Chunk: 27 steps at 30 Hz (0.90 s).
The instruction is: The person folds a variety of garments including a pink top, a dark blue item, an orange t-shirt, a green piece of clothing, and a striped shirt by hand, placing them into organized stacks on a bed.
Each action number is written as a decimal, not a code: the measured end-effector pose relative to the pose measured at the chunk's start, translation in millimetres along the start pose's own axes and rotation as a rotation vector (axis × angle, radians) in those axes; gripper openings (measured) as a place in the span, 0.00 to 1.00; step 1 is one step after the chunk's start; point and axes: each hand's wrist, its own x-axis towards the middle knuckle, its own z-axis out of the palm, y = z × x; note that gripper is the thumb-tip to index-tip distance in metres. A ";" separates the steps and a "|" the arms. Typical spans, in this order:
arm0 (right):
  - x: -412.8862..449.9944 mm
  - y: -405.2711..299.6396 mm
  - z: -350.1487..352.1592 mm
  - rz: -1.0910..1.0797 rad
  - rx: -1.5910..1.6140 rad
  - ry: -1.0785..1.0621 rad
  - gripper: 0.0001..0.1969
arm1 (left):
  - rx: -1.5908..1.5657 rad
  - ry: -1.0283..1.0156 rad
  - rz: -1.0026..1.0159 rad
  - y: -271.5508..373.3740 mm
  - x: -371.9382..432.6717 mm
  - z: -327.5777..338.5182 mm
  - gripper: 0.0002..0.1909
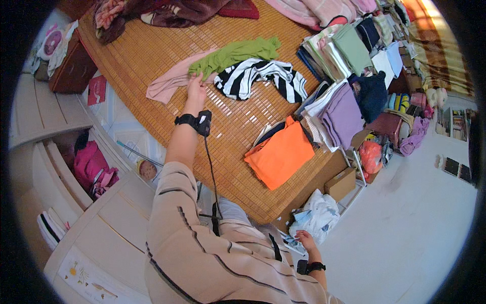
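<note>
My left hand [196, 88] pinches the near end of a crumpled green garment [235, 55] lying on a bamboo mat [152, 49]. Under and left of the green cloth lies a light pink garment [171, 78]. A black and white striped garment [262, 78] lies bunched just right of the hand. Nearer me, a folded orange garment [281, 154] rests over darker and white cloth. My right hand [305, 239] hangs low beside my body, near a white plastic bag [319, 216], its fingers partly curled, and holds nothing that I can see.
Stacks of folded clothes, with a purple one [341, 114] and a green one [351, 47], line the mat's right side. Dark red blankets [182, 11] lie at the far edge. On the left, a drawer [64, 171] stands pulled out. A cardboard box [340, 183] stands below at right.
</note>
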 end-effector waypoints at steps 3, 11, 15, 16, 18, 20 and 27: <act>10.9 -11.2 4.4 0.000 -0.024 -0.048 0.11 | -0.086 -0.156 -0.065 27.2 -7.7 38.1 0.08; -0.4 -157.0 34.0 -0.341 -0.523 -0.011 0.13 | -0.138 -0.806 -0.166 123.1 -202.0 205.3 0.19; 0.3 -232.9 60.7 -0.480 -0.774 -0.032 0.19 | -0.158 -1.078 -0.216 137.3 -249.2 219.3 0.21; -2.8 -248.6 69.2 -0.668 -0.695 -0.049 0.22 | -0.129 -1.049 -0.268 138.9 -272.2 222.7 0.20; -21.6 -289.9 98.2 -0.889 -0.577 -0.123 0.28 | -0.092 -1.145 -0.337 143.9 -289.8 219.4 0.15; -34.5 -324.8 127.6 -1.014 -0.527 -0.191 0.32 | -0.083 -1.191 -0.391 143.1 -299.9 205.6 0.29; -32.2 -349.1 184.0 -1.476 -0.439 0.078 0.44 | 0.039 -1.300 -0.309 147.2 -405.5 187.9 0.37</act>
